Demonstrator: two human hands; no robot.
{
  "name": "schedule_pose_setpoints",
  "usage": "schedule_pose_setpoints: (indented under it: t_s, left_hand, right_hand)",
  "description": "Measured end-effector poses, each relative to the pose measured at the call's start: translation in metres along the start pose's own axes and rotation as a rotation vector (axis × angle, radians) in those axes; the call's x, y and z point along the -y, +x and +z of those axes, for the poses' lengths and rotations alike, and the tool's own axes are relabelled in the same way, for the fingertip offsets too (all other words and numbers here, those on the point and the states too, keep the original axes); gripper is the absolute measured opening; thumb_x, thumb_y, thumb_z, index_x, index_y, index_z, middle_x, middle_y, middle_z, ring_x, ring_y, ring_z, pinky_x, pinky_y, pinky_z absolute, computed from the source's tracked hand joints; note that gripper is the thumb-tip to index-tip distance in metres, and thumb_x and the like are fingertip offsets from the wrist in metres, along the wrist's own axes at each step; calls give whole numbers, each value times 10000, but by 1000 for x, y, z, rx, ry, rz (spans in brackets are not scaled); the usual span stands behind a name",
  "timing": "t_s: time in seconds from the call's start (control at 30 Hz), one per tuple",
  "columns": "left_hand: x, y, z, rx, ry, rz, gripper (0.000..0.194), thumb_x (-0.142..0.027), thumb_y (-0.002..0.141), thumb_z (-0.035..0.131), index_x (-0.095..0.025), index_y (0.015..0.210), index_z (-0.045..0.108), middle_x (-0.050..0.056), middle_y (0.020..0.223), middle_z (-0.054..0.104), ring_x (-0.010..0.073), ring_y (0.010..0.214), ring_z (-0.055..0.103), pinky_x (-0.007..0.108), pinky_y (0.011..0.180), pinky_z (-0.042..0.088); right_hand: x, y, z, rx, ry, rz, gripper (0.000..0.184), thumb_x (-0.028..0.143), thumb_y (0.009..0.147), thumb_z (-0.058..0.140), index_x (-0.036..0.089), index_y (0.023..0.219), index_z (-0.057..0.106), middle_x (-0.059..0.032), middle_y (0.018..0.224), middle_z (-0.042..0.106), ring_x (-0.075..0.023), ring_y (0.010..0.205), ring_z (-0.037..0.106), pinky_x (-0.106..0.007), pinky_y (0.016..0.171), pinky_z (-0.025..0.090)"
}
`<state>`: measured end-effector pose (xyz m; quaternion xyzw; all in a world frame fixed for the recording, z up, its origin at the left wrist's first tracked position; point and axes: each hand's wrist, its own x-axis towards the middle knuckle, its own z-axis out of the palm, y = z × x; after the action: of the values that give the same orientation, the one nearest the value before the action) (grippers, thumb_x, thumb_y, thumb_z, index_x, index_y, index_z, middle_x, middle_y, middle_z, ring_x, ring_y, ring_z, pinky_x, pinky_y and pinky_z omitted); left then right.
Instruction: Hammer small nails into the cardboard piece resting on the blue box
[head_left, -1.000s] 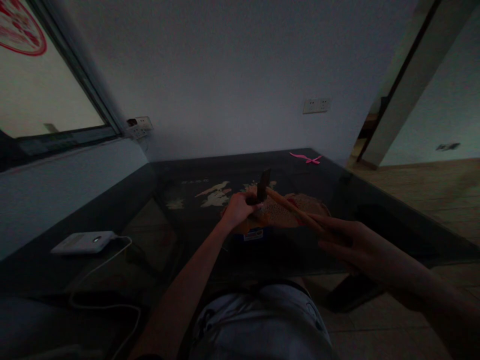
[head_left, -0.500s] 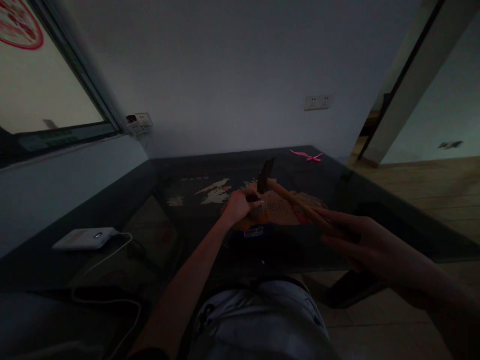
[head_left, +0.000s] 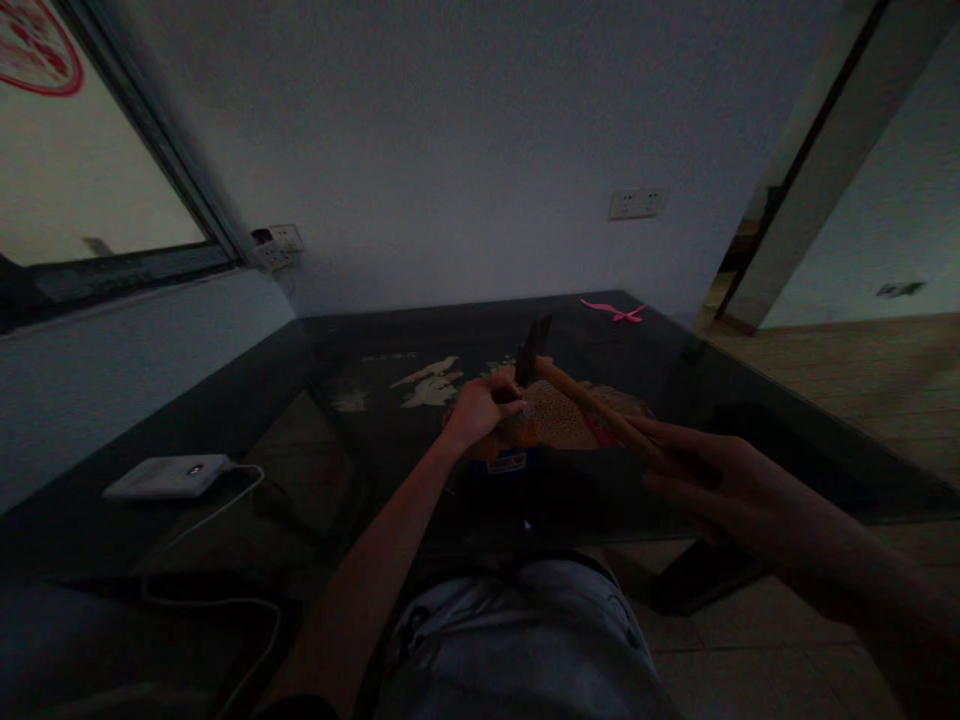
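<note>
My right hand (head_left: pixel 712 480) is closed round the wooden handle of a hammer (head_left: pixel 581 398). The dark hammer head is raised just above and to the right of my left fingertips. My left hand (head_left: pixel 480 412) makes a pinch, thumb against fingers; what is between them is too small and dark to name. It rests over a flat tan, dotted piece (head_left: pixel 559 415) with orange and red parts, lying on the dark table. At that piece's near side shows a blue item with a pale label (head_left: pixel 507 462), mostly hidden.
A white power bank (head_left: pixel 171 477) with a white cable lies on the left of the dark glossy table (head_left: pixel 390 330). A pink ribbon-like strip (head_left: pixel 619 312) lies at the far right corner. Wall sockets (head_left: pixel 637 203) are behind. The room is dim.
The hammer head has risen slightly from beside my left fingers, then stays nearly still. My left hand keeps its pinch. A small bright speck has appeared near the table's front edge.
</note>
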<state>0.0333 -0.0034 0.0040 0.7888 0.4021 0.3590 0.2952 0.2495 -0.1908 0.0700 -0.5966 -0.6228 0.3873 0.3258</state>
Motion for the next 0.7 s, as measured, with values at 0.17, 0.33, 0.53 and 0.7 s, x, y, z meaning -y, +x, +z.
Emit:
schedule_pose_setpoints:
  t_s: [0.17,0.33,0.53,0.7]
  left_hand:
    - [0,0,-1,14,-27,-19,94,-195,705,683,-154,790,686,33,815,710,177,783,649,294,746,483]
    - [2,1,1,-6,-59,-9,60,-183,698,684,-148,746,679,40,792,704,165,754,650,281,740,486]
    - [6,2,3,-16,-76,-18,146,-178,678,700,-147,821,699,47,830,719,188,788,660,290,740,487]
    - [8,3,4,-22,-68,9,70,-191,689,694,-150,745,685,38,776,708,172,755,656,276,726,485]
  right_hand:
    - [2,4,0,27,-64,1,535,312,815,577,196,1332,502,35,623,462,-74,463,342,-168,354,285]
    - [0,2,-3,20,-13,-3,561,378,830,566,252,1365,453,46,606,447,-85,464,363,-175,368,333]
    - [5,4,-3,77,-92,-17,514,308,824,557,221,1327,499,13,711,533,-75,474,378,-180,377,332]
    - [6,2,-8,33,-50,-15,552,343,817,564,246,1352,469,41,607,470,-77,438,354,-173,347,298]
